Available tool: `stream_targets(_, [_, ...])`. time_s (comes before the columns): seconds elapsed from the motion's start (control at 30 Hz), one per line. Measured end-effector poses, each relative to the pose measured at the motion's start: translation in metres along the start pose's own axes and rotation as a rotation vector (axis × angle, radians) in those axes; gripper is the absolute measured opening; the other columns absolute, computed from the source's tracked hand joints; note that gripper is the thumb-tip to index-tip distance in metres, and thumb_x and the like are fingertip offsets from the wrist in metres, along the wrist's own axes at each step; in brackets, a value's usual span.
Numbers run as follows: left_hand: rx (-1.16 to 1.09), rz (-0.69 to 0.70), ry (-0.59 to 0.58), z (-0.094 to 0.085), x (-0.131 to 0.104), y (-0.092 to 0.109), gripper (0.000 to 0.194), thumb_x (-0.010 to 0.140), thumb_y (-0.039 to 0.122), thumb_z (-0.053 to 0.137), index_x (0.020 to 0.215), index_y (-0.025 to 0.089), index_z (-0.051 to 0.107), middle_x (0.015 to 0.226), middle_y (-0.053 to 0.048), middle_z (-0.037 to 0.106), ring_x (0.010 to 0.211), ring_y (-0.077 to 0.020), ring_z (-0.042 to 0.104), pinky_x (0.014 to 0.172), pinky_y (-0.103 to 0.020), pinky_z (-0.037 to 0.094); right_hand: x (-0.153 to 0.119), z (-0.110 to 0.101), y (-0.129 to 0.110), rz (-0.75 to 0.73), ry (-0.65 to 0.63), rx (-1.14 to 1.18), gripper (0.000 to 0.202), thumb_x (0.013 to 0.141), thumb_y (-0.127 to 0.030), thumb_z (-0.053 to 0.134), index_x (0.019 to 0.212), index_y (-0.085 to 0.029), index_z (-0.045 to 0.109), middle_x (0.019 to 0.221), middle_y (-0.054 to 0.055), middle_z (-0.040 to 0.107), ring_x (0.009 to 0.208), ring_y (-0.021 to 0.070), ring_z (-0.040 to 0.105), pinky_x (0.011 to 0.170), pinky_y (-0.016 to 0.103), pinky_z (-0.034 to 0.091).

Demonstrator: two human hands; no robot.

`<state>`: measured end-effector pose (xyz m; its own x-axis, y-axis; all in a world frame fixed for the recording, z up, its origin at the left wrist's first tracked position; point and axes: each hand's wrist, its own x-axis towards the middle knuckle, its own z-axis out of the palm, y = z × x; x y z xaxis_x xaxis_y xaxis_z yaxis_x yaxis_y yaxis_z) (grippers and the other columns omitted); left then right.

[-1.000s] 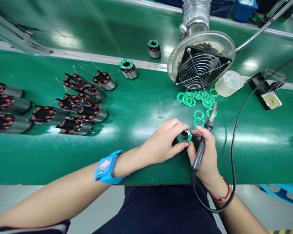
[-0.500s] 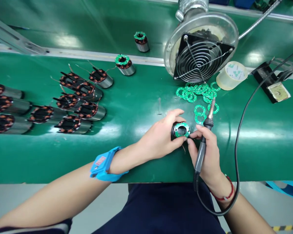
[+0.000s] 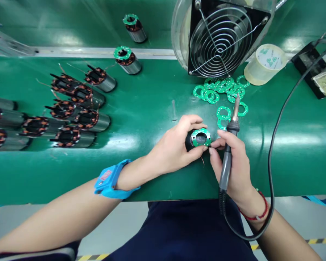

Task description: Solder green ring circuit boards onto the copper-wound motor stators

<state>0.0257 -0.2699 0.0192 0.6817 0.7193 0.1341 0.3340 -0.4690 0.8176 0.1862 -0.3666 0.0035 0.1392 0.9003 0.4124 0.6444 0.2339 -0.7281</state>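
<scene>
My left hand (image 3: 170, 146) is wrapped round a motor stator (image 3: 188, 142), thumb at the front and fingers behind. A green ring-shaped circuit board (image 3: 193, 139) sits on the stator's upper end, and a thin wire (image 3: 203, 162) hangs below it. My right hand (image 3: 238, 165) holds a soldering iron (image 3: 225, 168) across the palm, its metal tip pointing up and away from the stator. The thumb and a finger of that hand meet at the board's lower right edge; what they pinch there is too small to make out.
Several loose green ring boards (image 3: 212, 96) lie beyond my hands, under a fan (image 3: 220, 49). A tape roll (image 3: 264, 67) and an iron stand (image 3: 309, 69) are to the right. Several wound stators (image 3: 84, 139) lie at left; two with boards (image 3: 129, 63) stand at the back.
The camera view has shifted and come slightly closer. Both hands keep nearly the same pose on the stator, with the right thumb and finger still at the board's edge.
</scene>
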Motion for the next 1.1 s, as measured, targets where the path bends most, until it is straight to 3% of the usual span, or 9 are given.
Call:
stream_targets(0.13, [-0.016, 0.076, -0.099, -0.003, -0.001, -0.009, 0.069, 0.084, 0.022, 0.066, 0.142, 0.021, 0.029, 0.139, -0.015, 0.053, 0.132, -0.0295, 0.054, 0.108, -0.043, 0.048, 0.008, -0.005, -0.001, -0.024, -0.001, -0.020, 0.058, 0.088, -0.013, 0.059, 0.140, -0.029, 0.040, 0.115, 0.006, 0.065, 0.103, 0.0224, 0.066, 0.089, 0.042, 0.058])
stream_targets(0.27, [0.119, 0.072, -0.149, -0.010, -0.003, -0.011, 0.079, 0.081, 0.024, 0.070, 0.147, 0.019, 0.026, 0.147, -0.018, 0.043, 0.137, -0.0342, 0.045, 0.112, -0.050, 0.042, 0.025, -0.012, -0.004, -0.065, -0.237, -0.052, 0.062, 0.087, -0.014, 0.058, 0.143, -0.028, 0.035, 0.132, 0.010, 0.061, 0.120, 0.0283, 0.061, 0.097, 0.050, 0.054])
stream_targets(0.37, [0.242, 0.022, -0.174, -0.020, -0.003, -0.008, 0.064, 0.084, 0.022, 0.065, 0.140, 0.016, 0.036, 0.135, -0.017, 0.053, 0.125, -0.0321, 0.053, 0.102, -0.049, 0.045, 0.032, -0.011, -0.001, -0.063, -0.334, -0.038, 0.062, 0.089, -0.014, 0.058, 0.144, -0.027, 0.032, 0.134, 0.010, 0.060, 0.123, 0.0280, 0.061, 0.099, 0.051, 0.053])
stream_targets(0.5, [0.381, -0.007, -0.299, -0.036, 0.002, -0.007, 0.013, 0.090, 0.022, 0.056, 0.101, 0.016, 0.059, 0.096, -0.007, 0.066, 0.093, -0.0247, 0.060, 0.085, -0.041, 0.045, 0.031, -0.005, 0.004, -0.062, -0.241, -0.055, 0.060, 0.089, -0.023, 0.066, 0.141, -0.029, 0.035, 0.131, 0.009, 0.062, 0.116, 0.0282, 0.065, 0.094, 0.048, 0.055])
stream_targets(0.57, [0.381, 0.018, -0.316, -0.042, 0.004, -0.007, 0.010, 0.091, 0.020, 0.051, 0.086, 0.017, 0.059, 0.084, -0.004, 0.064, 0.083, -0.0208, 0.059, 0.080, -0.037, 0.042, 0.030, -0.003, 0.004, -0.073, -0.205, -0.083, 0.060, 0.088, -0.026, 0.069, 0.139, -0.029, 0.037, 0.127, 0.008, 0.063, 0.112, 0.0283, 0.066, 0.091, 0.047, 0.056])
stream_targets(0.73, [0.180, -0.003, -0.200, -0.049, 0.007, -0.004, 0.014, 0.089, 0.019, 0.051, 0.078, 0.017, 0.059, 0.076, 0.000, 0.060, 0.072, -0.0142, 0.055, 0.070, -0.027, 0.041, 0.031, -0.002, 0.001, -0.082, -0.169, -0.122, 0.061, 0.088, -0.029, 0.069, 0.139, -0.031, 0.037, 0.125, 0.006, 0.065, 0.107, 0.0271, 0.068, 0.088, 0.046, 0.057])
stream_targets(0.93, [-0.256, -0.288, -0.016, -0.031, 0.011, 0.001, 0.011, 0.082, 0.027, 0.061, 0.076, 0.017, 0.060, 0.070, 0.001, 0.061, 0.063, -0.0105, 0.052, 0.059, -0.023, 0.041, 0.030, 0.000, 0.001, -0.098, -0.150, -0.143, 0.059, 0.089, -0.031, 0.068, 0.139, -0.030, 0.037, 0.122, 0.006, 0.068, 0.103, 0.0269, 0.069, 0.085, 0.046, 0.057])
stream_targets(1.1, [-0.419, -0.375, 0.030, -0.019, 0.015, 0.003, 0.011, 0.079, 0.025, 0.065, 0.075, 0.015, 0.061, 0.069, 0.000, 0.061, 0.062, -0.0101, 0.053, 0.057, -0.021, 0.041, 0.030, -0.001, -0.002, -0.165, -0.139, -0.078, 0.062, 0.089, -0.023, 0.064, 0.144, -0.027, 0.034, 0.136, 0.010, 0.062, 0.124, 0.0287, 0.059, 0.098, 0.050, 0.051])
